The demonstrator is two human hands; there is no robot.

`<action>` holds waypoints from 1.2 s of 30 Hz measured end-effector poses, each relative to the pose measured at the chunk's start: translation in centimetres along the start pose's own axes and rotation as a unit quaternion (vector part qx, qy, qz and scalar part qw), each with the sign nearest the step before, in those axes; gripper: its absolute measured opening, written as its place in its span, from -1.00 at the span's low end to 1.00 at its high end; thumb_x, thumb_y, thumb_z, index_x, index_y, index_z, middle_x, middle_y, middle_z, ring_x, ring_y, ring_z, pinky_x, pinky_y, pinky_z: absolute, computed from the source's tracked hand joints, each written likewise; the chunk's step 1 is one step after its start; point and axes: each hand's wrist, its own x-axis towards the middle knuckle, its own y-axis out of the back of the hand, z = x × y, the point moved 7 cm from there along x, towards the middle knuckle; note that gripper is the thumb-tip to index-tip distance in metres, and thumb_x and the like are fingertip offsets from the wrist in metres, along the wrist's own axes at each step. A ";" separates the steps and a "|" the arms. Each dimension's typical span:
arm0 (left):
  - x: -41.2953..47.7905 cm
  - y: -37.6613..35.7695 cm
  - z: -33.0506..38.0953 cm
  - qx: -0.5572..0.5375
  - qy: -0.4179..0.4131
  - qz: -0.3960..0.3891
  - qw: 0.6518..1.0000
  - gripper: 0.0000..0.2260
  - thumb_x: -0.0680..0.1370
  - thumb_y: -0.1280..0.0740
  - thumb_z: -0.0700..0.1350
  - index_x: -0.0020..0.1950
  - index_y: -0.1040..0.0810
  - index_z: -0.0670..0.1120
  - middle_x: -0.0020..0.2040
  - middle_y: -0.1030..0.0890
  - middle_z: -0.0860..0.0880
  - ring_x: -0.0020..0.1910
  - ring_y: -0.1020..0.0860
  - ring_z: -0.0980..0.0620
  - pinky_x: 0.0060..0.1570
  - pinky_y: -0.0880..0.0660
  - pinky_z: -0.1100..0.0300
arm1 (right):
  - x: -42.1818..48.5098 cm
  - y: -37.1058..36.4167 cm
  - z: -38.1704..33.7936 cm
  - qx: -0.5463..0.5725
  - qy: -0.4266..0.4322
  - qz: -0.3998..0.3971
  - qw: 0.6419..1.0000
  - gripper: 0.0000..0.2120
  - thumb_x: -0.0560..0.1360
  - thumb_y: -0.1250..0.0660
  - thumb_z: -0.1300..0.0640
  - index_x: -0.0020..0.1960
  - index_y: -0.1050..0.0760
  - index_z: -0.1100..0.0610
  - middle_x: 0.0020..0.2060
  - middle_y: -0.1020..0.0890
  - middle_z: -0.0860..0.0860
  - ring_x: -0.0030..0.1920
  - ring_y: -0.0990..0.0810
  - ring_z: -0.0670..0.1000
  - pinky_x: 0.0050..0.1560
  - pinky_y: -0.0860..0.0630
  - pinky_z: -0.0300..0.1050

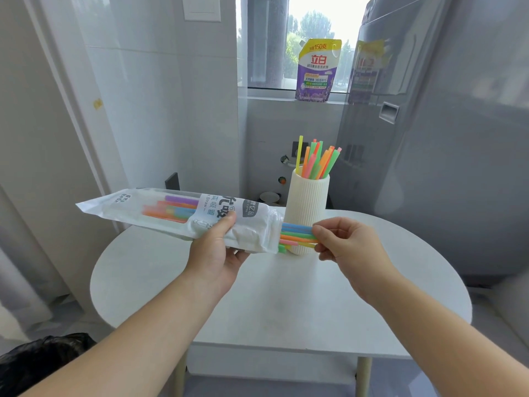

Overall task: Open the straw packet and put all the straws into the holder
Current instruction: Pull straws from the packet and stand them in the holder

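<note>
Left hand (213, 255) holding straw packet (183, 216), right hand (347, 247) pinching straws (296, 234) at its 3 o'clock end, holder (306, 213) on bench (280, 305) behind

The straw packet (183, 216) is thin plastic film, milky and semi-matt with a clear window, all crinkly at its right end. The straws (297, 228) look like smooth plastic with a soft sheen. The holder (305, 207) is matt with fine vertical ribs, can't tell if it's ceramic or plastic. The table (286, 296) top is smooth and matt. The fridge (443, 167) at the right of the frame is glossy, mirror-ish. The detergent pouch (316, 73) at top centre is shiny printed plastic.
</note>
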 end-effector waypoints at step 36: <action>-0.4 0.1 -0.2 -0.028 0.025 0.022 0.999 -0.70 0.58 -0.41 -0.22 0.31 -0.58 -0.06 -0.07 -0.75 -0.03 -0.23 -0.74 0.03 -0.40 -0.62 0.17 | 1.1 0.9 1.4 0.292 -0.094 -0.029 0.951 -0.91 0.56 -0.37 0.26 0.01 -0.59 0.29 -0.35 -0.58 0.04 -0.35 -0.55 -0.08 -0.30 -0.56 -0.31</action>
